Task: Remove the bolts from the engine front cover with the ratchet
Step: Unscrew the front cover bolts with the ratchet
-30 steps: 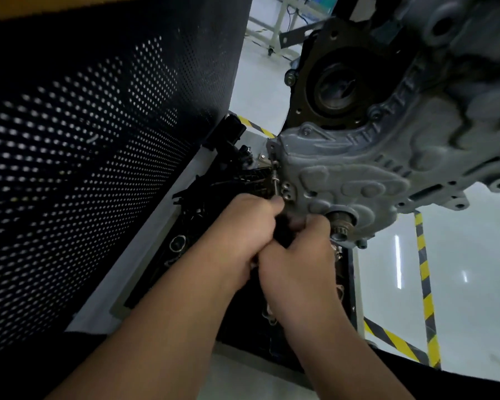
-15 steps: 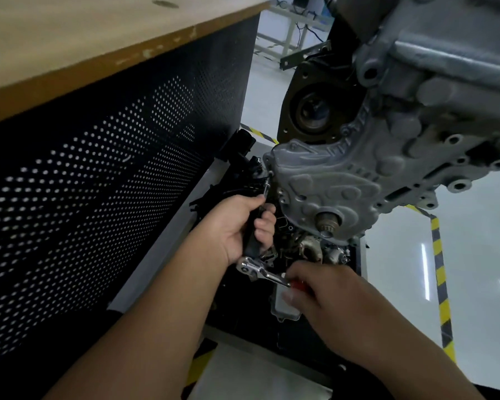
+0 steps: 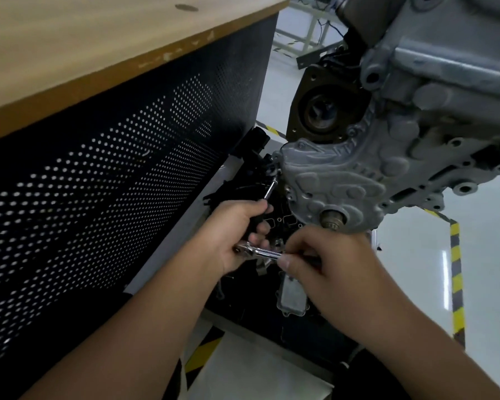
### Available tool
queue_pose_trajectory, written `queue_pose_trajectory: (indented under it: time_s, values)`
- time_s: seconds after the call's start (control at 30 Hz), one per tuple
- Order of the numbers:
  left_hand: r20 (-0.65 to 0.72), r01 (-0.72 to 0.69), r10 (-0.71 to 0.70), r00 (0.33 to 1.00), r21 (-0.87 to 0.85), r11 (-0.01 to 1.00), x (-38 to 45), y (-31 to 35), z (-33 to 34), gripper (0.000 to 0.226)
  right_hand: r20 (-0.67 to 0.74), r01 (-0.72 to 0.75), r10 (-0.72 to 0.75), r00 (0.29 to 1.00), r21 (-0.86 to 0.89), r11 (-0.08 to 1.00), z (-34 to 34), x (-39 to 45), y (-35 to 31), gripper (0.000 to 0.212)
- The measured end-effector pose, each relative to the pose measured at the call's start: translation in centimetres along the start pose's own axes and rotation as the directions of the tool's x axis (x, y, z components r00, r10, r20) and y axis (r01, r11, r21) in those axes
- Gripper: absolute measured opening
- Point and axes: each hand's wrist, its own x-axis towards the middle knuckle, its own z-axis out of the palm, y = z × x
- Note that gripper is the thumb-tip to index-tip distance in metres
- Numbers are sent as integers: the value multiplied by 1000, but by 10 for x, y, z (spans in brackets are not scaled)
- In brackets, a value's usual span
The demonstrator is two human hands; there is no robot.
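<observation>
The engine front cover [image 3: 338, 183] is hanging at the right of the head view, its lower left corner just above both hands, with a brass-coloured crank stub [image 3: 331, 219] sticking out of its bottom edge. The ratchet [image 3: 260, 252] is lying crosswise below it, its head at the heel of the left hand [image 3: 237, 229] and its handle running right into the right hand [image 3: 326, 264], whose thumb and curled fingers are pinching the handle. The left hand's fingers are wrapping a dark grip from which a thin extension bar [image 3: 270, 189] is reaching up to the cover's left edge. Whether the socket is sitting fully on a bolt there I cannot tell; the tip is too small and dark.

To do this step well, the left hand is probably best kept steadying the bar in line with the bolt, so the socket is not slipping off, while the right hand is swinging the handle in short arcs. Below, loose black parts [image 3: 243, 183] and a grey casting [image 3: 292, 295] are crowding a dark tray [image 3: 315, 327]; a freed bolt could drop among them.
</observation>
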Motion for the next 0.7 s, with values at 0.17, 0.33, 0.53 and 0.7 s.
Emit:
queue_pose_trajectory:
  time_s: [0.17, 0.33, 0.53, 0.7]
  values:
    - [42, 74, -71, 997, -69, 995, 0, 13, -12, 17, 188, -105, 100, 977, 18, 994, 42, -1, 2, 14]
    - [193, 104, -72, 978, -158, 982, 2, 17, -14, 21, 242, -150, 127, 962, 77, 986, 62, 5, -8, 26]
    - [80, -74, 67, 995, 91, 993, 9, 15, -17, 24, -32, -47, 45, 998, -40, 998, 6, 5, -6, 35]
    - [171, 32, -7, 985, -142, 989, 12, 12, -13, 24, 238, -161, 181, 954, -98, 982, 38, 7, -9, 25]
